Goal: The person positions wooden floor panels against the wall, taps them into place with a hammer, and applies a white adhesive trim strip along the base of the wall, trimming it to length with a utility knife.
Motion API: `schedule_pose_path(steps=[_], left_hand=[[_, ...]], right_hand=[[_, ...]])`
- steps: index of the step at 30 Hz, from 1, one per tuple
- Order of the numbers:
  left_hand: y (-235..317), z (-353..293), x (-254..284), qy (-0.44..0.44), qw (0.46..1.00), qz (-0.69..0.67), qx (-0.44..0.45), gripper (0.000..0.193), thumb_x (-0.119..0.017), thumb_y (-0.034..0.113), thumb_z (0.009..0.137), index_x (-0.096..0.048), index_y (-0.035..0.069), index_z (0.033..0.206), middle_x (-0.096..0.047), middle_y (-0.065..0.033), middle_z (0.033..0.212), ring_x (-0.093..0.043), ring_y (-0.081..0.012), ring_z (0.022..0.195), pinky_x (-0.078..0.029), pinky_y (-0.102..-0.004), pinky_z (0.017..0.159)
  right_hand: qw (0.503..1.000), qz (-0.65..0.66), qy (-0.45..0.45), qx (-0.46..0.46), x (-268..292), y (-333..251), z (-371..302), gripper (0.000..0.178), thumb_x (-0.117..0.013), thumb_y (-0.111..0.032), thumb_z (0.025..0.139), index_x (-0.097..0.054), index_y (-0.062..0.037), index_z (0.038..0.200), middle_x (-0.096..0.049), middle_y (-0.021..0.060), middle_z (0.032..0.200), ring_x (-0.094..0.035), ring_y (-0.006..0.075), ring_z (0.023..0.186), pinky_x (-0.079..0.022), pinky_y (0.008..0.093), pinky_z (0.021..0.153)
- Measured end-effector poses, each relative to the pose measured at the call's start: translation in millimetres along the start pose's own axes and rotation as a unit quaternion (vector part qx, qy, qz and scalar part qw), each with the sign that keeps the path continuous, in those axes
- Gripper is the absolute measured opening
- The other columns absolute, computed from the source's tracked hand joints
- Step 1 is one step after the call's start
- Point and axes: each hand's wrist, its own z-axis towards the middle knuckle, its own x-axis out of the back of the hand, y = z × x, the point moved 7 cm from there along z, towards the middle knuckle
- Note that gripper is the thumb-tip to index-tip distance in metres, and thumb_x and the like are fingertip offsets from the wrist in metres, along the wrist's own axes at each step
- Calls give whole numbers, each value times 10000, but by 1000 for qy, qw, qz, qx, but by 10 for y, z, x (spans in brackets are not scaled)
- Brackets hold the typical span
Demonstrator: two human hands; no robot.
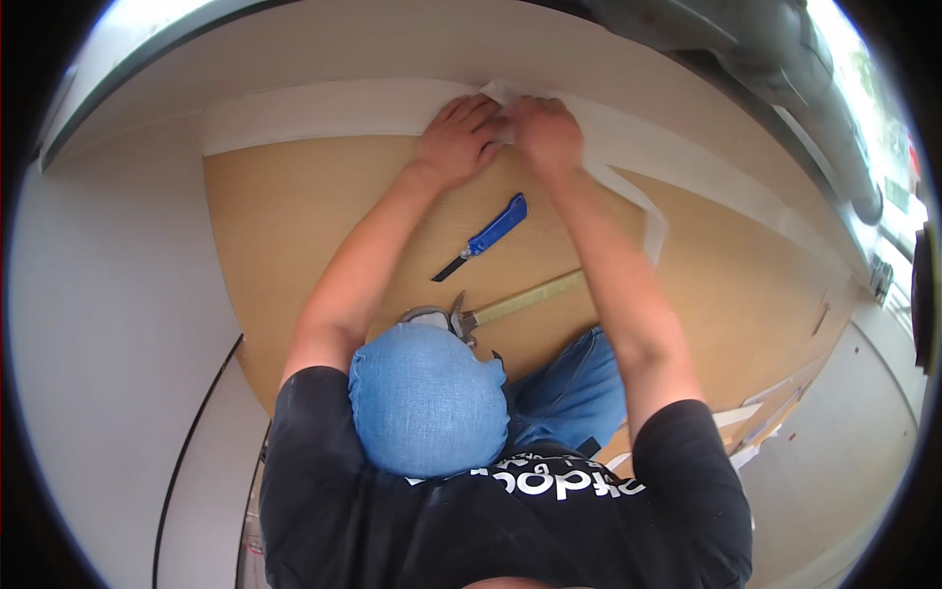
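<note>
My left hand (pixel 461 140) lies flat with its fingers apart on a white strip (pixel 334 108) that runs along the far edge of a tan board (pixel 285 206). Close beside it, my right hand (pixel 546 135) is closed and slightly blurred. It pinches a raised, loose piece of the white strip between the two hands. Below the hands a cutter (pixel 498 225) with a blue handle and a dark blade rests on the board. Nearer to me is a hammer (pixel 530 296) with a pale handle, its metal head partly beside my bent knee.
A grey-white wall panel (pixel 118 265) stands at the left, and a pale wall (pixel 392 49) rises behind the strip. Thick grey pipes (pixel 814 118) run along the upper right. Another white strip (pixel 638 196) bends across the board at the right. Scraps (pixel 751 447) lie at the lower right.
</note>
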Motion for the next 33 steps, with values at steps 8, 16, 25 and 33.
schedule_pose_path(steps=[8, 16, 25, 33], left_hand=[[131, 68, 3, -13, 1000, 10, -2, 395, -669, 260, 921, -657, 141, 1297, -535, -68, 1504, -432, -265, 1444, -318, -459, 1211], [1233, 705, -625, -140, 974, -30, -178, 536, -682, 317, 927, -582, 85, 1399, -467, -100, 1572, -381, -288, 1483, -276, -471, 1230], [1489, 1069, -1152, -97, 981, -24, -166, 643, -670, 454, 929, -546, 88, 1442, -439, -103, 1591, -353, -264, 1496, -259, -436, 1238], [1948, 1212, -1404, -120, 976, 9, -184, 675, -726, 455, 871, -569, 91, 1417, -450, -141, 1570, -347, -298, 1492, -265, -458, 1235]], right_hand=[[975, -151, 118, -115, 1190, 2386, -1077, 177, -582, -225, 1006, -678, -101, 924, -699, 143, 884, -680, 339, 852, -562, 463, 721], [987, -81, 121, -72, 1490, 2234, -1276, 121, -670, -219, 962, -705, -104, 973, -720, 109, 909, -688, 328, 887, -569, 443, 738], [968, -159, 156, -113, 2522, 3250, -1517, 126, -628, -249, 990, -689, -139, 992, -723, 117, 907, -703, 357, 763, -563, 454, 642], [954, -190, 48, -228, 2618, 4148, -2362, 218, -581, -326, 1013, -680, -136, 973, -724, 142, 876, -687, 409, 767, -546, 522, 644]])
